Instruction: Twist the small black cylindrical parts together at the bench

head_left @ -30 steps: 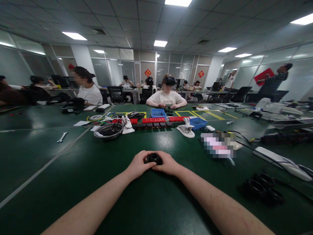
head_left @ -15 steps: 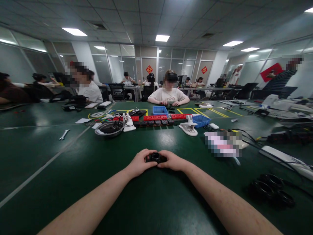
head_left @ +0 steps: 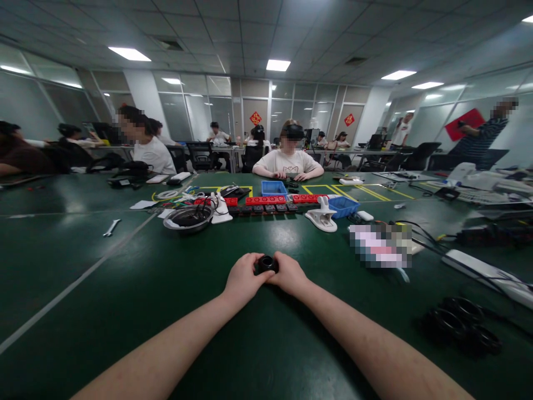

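Observation:
A small black round part (head_left: 266, 263) with a hole on top sits between my two hands on the green table (head_left: 125, 289). My left hand (head_left: 242, 279) grips its left side and my right hand (head_left: 288, 274) grips its right side. The fingers of both hands hide most of the part's body. Both forearms stretch out over the table toward it.
Black rings (head_left: 462, 328) lie at the right. Ahead are a metal bowl (head_left: 188, 218), a white clamp (head_left: 321, 215), blue bins (head_left: 272, 188), red and black blocks (head_left: 266, 204), and a wrench (head_left: 111, 226). A person (head_left: 288, 158) sits opposite; others work behind.
Both hands stay closed on the black part. The part has turned a little between them, its hole now facing more upward. The view has shifted slightly.

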Available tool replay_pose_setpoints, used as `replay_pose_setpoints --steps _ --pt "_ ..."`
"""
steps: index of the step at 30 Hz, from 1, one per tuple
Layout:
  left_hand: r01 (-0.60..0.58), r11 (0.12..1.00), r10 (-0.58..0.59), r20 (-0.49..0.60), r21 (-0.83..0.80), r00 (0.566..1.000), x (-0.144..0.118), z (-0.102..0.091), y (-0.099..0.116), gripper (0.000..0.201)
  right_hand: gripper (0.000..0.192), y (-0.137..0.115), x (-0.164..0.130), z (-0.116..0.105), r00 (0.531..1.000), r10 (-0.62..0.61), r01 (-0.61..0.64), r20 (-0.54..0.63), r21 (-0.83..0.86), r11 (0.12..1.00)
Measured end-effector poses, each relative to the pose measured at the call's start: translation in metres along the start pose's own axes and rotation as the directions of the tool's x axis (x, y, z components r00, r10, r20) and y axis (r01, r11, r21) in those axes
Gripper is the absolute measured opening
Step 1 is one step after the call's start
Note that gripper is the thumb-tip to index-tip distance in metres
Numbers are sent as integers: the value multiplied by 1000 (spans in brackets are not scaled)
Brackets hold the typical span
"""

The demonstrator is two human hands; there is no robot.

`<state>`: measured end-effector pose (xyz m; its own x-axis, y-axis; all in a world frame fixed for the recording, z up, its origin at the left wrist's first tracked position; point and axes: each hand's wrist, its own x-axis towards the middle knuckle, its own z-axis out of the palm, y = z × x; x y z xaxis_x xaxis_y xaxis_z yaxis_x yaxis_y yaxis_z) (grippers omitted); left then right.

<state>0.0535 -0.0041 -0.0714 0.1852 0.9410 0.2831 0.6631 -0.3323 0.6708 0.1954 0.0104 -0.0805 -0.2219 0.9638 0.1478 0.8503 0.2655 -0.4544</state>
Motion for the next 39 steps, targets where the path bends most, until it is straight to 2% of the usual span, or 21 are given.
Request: replay_pose_setpoints --steps 2,4,7,10,12,14,24,28,32,35,37,39 --pt "-2 1000 3 -37 13 999 1 3 0 33 24 -7 -3 4 995 26 -38 -99 -122 992" --pt "-27 1000 26 -27 -12 999 2 2 -3 31 24 -9 -5 5 989 0 -22 -145 -150 988" --pt "-89 992 96 77 -94 992 4 -5 -8 32 43 -3 -5 -3 989 -133 132 -58 -7 991" --pt "-141 972 181 214 -189 960 4 -14 -11 34 44 9 -3 -15 943 -308 278 125 215 936" --pt "-139 964 198 262 -228 944 4 -18 -12 36 35 16 -1 -21 909 -360 272 211 355 894" --pt "-134 964 195 272 -229 942 4 -18 -13 37 31 20 1 -23 901 -357 224 247 439 870" --pt "-124 964 190 281 -237 941 4 -17 -12 36 31 25 5 -15 909 -340 200 242 462 864" --pt "-133 963 197 274 -235 941 5 -17 -13 36 31 25 5 -16 909 -341 209 239 446 870" --pt "-124 969 180 266 -213 947 4 -16 -12 36 29 21 4 -18 928 -287 180 239 389 904" --pt "-71 984 107 218 -164 970 2 -13 -6 37 37 14 1 -15 961 -183 134 209 228 964" --pt "-15 994 29 135 -104 990 0 -8 -1 34 40 7 -2 -10 987 -104 97 124 57 994" --pt "17 999 -15 40 -47 999 -2 -4 3 31 32 0 -6 -4 999 -49 51 14 -111 992"
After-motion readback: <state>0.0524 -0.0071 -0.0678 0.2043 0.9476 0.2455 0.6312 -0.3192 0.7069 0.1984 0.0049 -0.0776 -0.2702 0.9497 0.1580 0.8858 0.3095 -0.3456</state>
